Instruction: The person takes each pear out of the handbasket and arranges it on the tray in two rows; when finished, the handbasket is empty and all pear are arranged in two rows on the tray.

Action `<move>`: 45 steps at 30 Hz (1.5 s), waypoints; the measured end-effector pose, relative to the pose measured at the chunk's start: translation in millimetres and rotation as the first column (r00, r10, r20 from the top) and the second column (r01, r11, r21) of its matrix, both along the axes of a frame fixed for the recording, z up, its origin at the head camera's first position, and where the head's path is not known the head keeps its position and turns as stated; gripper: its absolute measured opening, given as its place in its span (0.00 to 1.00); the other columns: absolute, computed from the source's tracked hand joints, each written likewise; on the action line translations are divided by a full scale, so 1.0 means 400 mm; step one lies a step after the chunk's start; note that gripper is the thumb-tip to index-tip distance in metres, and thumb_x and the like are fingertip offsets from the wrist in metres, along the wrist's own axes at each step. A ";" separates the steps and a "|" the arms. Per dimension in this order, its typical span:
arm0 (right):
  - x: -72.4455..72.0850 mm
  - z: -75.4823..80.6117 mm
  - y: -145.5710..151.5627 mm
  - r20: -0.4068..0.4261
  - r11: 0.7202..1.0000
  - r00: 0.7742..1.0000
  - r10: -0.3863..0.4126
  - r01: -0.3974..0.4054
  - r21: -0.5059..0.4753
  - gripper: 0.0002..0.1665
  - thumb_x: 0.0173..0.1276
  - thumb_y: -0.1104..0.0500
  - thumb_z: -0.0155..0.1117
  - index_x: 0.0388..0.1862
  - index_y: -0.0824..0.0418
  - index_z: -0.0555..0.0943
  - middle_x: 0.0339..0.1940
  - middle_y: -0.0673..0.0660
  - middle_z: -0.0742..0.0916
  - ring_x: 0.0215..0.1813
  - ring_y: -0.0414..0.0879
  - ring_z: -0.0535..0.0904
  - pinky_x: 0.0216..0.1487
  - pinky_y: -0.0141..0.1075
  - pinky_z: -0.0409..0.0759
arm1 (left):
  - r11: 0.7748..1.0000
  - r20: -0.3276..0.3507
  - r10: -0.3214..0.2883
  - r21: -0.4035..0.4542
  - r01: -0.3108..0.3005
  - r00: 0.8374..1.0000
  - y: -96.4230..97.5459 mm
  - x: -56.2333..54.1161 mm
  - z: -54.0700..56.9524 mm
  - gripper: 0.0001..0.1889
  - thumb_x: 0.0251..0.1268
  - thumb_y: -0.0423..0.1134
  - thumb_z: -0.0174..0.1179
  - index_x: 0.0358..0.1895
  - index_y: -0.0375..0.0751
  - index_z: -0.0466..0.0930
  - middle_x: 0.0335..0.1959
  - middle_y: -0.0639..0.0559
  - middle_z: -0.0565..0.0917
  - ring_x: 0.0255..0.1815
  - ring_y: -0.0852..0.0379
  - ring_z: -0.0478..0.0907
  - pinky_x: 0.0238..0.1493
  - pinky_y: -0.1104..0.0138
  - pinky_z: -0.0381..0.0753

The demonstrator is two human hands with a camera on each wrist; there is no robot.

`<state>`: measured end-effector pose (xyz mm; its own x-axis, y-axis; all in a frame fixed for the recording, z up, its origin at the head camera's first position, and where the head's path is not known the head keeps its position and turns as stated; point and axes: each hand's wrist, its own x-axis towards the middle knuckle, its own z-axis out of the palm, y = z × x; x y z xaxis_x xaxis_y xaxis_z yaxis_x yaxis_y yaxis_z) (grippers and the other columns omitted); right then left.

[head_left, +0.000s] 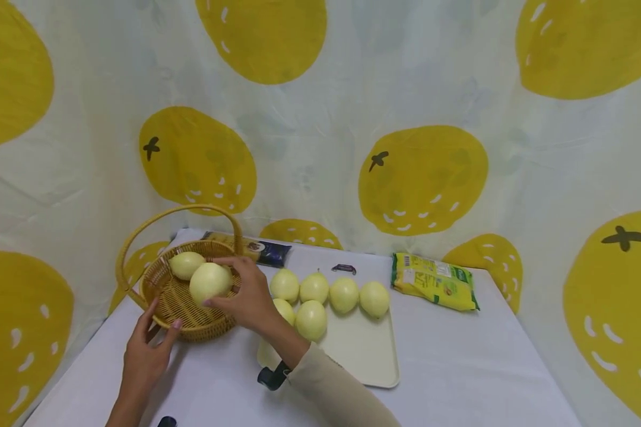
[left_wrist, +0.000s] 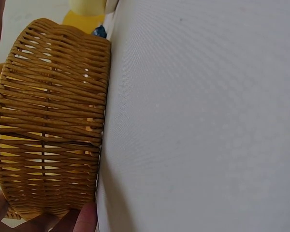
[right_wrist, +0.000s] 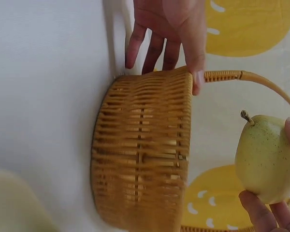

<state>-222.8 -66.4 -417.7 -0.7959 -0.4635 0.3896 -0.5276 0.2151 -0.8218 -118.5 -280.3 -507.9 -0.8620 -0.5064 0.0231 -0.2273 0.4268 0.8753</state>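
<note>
My right hand (head_left: pixel 252 299) holds a pale yellow-green pear (head_left: pixel 210 283) above the wicker basket (head_left: pixel 202 333), pinched between thumb and fingers. In the right wrist view this pear (right_wrist: pixel 267 158) shows its short stem, and the basket's arched handle rises behind it. One more pear (head_left: pixel 187 265) lies inside, toward the basket's back left. My left hand (head_left: pixel 145 357) grips the near left side of the basket; the right wrist view shows its thumb at the rim and its fingers against the outer wall.
Right of the basket, a cream tray (head_left: pixel 365 363) bears several pears (head_left: pixel 311 320), partly hidden by my right forearm. A yellow-green packet (head_left: pixel 435 281) lies at the back right. Behind the basket is a dark blue packet (head_left: pixel 271 253). A small dark object (head_left: pixel 344 269) lies behind the tray.
</note>
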 end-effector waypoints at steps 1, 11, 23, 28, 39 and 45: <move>0.002 0.000 0.011 0.018 1.000 1.000 0.001 -0.001 -0.014 0.44 0.54 0.54 0.90 0.70 0.40 0.80 0.67 0.49 0.80 0.64 0.40 0.78 0.55 0.34 0.88 | 1.000 -0.001 -0.001 0.002 0.001 1.000 -0.001 0.001 0.000 0.46 0.77 0.58 0.63 0.89 0.63 0.45 0.88 0.36 0.50 0.81 0.22 0.61 0.77 0.28 0.60; 0.026 0.012 0.111 0.130 0.996 0.992 0.007 0.005 -0.091 0.44 0.55 0.58 0.89 0.70 0.37 0.80 0.66 0.50 0.79 0.65 0.43 0.79 0.57 0.31 0.87 | 1.000 0.004 0.004 0.011 -0.004 1.000 -0.002 0.006 0.010 0.46 0.78 0.59 0.61 0.89 0.63 0.44 0.89 0.36 0.50 0.81 0.22 0.60 0.77 0.28 0.60; 0.035 0.010 0.216 0.137 0.992 0.989 -0.053 0.068 -0.109 0.44 0.53 0.59 0.89 0.69 0.41 0.82 0.65 0.51 0.80 0.65 0.49 0.81 0.57 0.40 0.90 | 0.999 0.021 0.022 0.027 -0.023 1.000 0.001 0.004 0.011 0.46 0.77 0.60 0.61 0.89 0.64 0.44 0.89 0.38 0.49 0.82 0.23 0.59 0.78 0.29 0.58; 0.035 0.005 0.264 0.164 0.986 0.984 -0.076 0.098 -0.133 0.45 0.52 0.60 0.89 0.69 0.43 0.82 0.64 0.51 0.81 0.64 0.50 0.81 0.59 0.44 0.90 | 0.999 0.029 0.015 0.032 -0.015 0.999 -0.001 0.002 0.010 0.47 0.77 0.61 0.61 0.89 0.63 0.43 0.89 0.38 0.49 0.82 0.23 0.59 0.78 0.29 0.58; 0.040 -0.021 0.384 0.219 0.974 0.966 -0.140 0.174 -0.146 0.44 0.51 0.62 0.89 0.68 0.46 0.82 0.67 0.49 0.81 0.65 0.52 0.82 0.61 0.43 0.89 | 0.999 0.066 0.023 0.021 -0.025 0.998 -0.002 -0.002 0.007 0.48 0.76 0.63 0.61 0.89 0.66 0.41 0.89 0.38 0.47 0.82 0.24 0.59 0.77 0.28 0.60; 0.041 -0.043 0.455 0.250 0.960 0.948 -0.198 0.239 -0.147 0.45 0.50 0.65 0.89 0.69 0.48 0.82 0.67 0.53 0.80 0.65 0.54 0.82 0.58 0.39 0.90 | 0.999 0.068 0.024 0.026 -0.026 0.997 0.000 -0.001 0.009 0.48 0.76 0.63 0.60 0.89 0.65 0.41 0.89 0.39 0.47 0.83 0.24 0.58 0.78 0.29 0.60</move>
<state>-206.3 115.8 -435.0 -0.9473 -0.2099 0.2421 -0.2754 0.1471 -0.9500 -119.0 -280.4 -504.4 -0.8483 -0.5274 -0.0485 -0.2962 0.3965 0.8689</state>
